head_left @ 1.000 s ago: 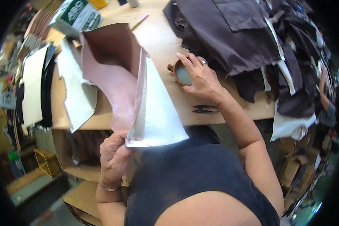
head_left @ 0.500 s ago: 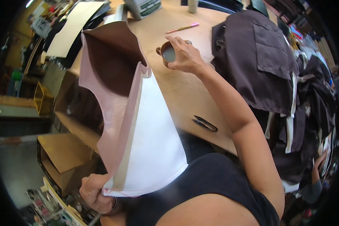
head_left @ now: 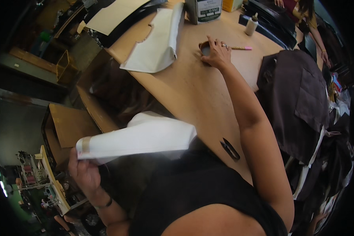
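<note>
Low on the left, my left hand (head_left: 84,175) pinches the corner of a white leather-like panel (head_left: 141,135). The panel lies folded across my lap, with a tan strip near the pinched corner. My right arm reaches far over the table to a small brown mug (head_left: 204,48) holding pale liquid. My right hand (head_left: 216,54) is curled over the mug's right side, fingers around the rim; its palm side is hidden. Beyond the mug lies a pink pen (head_left: 242,48). Black thread snips (head_left: 229,148) rest near the table edge, beside my right forearm.
Another white cut panel (head_left: 155,49) lies on the wooden table (head_left: 196,90). A metal can (head_left: 203,11) and a glue bottle (head_left: 251,24) stand behind. Dark fabric bags (head_left: 295,102) are piled right. Cardboard boxes (head_left: 72,128) sit left. A person (head_left: 314,31) is at far right.
My left hand has lowered the panel, which swung down from standing open to lying folded across my lap. My right hand stays at the mug. The view has shifted, revealing the other panel.
</note>
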Available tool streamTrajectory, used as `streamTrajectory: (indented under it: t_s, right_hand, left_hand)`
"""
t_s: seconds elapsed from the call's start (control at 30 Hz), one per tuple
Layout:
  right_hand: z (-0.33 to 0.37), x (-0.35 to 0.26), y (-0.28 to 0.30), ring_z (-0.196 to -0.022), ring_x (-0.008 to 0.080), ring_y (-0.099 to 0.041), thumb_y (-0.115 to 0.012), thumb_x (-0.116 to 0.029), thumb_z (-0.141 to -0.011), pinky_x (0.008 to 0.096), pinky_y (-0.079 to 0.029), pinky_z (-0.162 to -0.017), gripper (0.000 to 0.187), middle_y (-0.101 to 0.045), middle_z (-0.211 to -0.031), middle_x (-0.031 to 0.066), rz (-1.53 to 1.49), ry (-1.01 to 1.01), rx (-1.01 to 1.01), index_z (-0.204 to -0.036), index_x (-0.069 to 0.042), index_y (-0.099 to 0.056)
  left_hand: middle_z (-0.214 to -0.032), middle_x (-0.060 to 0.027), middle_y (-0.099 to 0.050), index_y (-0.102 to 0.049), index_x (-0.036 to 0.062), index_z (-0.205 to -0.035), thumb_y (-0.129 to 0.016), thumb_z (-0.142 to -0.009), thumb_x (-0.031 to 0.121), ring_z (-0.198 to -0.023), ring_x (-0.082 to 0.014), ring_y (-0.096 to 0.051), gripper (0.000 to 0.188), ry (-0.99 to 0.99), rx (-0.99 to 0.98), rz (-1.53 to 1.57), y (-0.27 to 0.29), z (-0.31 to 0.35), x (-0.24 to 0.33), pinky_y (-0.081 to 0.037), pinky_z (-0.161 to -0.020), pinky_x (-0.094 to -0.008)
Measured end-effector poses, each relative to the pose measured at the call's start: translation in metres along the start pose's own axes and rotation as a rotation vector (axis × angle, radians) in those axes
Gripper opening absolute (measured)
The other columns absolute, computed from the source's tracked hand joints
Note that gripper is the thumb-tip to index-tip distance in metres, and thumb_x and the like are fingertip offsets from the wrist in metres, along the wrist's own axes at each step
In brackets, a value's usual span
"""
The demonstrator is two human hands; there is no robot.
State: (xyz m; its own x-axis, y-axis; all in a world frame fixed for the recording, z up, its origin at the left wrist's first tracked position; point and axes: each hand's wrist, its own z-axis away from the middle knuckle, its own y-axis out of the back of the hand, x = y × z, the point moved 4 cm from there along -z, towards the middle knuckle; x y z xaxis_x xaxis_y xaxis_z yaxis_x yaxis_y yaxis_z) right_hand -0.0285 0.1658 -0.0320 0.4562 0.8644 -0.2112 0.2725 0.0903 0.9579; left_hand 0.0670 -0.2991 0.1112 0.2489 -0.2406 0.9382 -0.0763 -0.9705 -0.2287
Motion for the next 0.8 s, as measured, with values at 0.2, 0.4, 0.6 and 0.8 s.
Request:
streamTrajectory:
  t_s: [0.2, 0.4, 0.6, 0.8]
  right_hand:
    - [0.008, -0.082, 0.002, -0.127, 0.0313, -0.027, -0.071, -0.023, -0.065, 0.0559, -0.025, -0.098, 0.089, -0.030, -0.138, 0.0090, 0.037, 0.521, 0.159, -0.137, -0.024, -0.020]
    - [-0.024, -0.137, -0.031, -0.122, 0.0277, -0.035, -0.070, -0.013, -0.065, 0.0476, -0.033, -0.096, 0.087, -0.045, -0.122, 0.0070, 0.140, 0.688, 0.058, -0.137, -0.022, -0.023]
    - [-0.063, -0.214, -0.044, -0.106, 0.0266, -0.048, -0.071, -0.014, -0.065, 0.0361, -0.040, -0.087, 0.080, -0.054, -0.106, 0.0064, -0.068, 0.611, 0.100, -0.133, -0.018, -0.029]
    - [-0.069, -0.223, -0.033, -0.088, 0.0221, -0.052, -0.067, -0.007, -0.069, 0.0318, -0.044, -0.074, 0.062, -0.054, -0.091, 0.0088, -0.468, 0.490, 0.243, -0.125, -0.013, -0.040]
  left_hand:
    - [-0.094, -0.0113, -0.060, -0.052, -0.0037, -0.098, -0.055, -0.081, 0.010, -0.086, -0.0163, -0.058, 0.022, 0.119, -0.195, 0.161, 0.026, -0.074, -0.055, -0.046, -0.079, -0.0286]
    - [-0.089, -0.0120, -0.060, -0.049, -0.0042, -0.097, -0.060, -0.082, 0.022, -0.083, -0.0166, -0.058, 0.032, 0.158, -0.439, 0.286, 0.030, -0.132, -0.056, -0.046, -0.075, -0.0271]
    - [-0.097, -0.0128, -0.057, -0.047, -0.0045, -0.101, -0.061, -0.080, 0.021, -0.088, -0.0176, -0.057, 0.036, 0.141, -0.252, 0.195, 0.061, -0.199, -0.065, -0.045, -0.077, -0.0270]
    - [-0.110, -0.0143, -0.054, -0.045, -0.0037, -0.116, -0.052, -0.084, 0.014, -0.104, -0.0216, -0.052, 0.037, 0.079, -0.323, 0.336, 0.080, -0.257, -0.079, -0.040, -0.093, -0.0357]
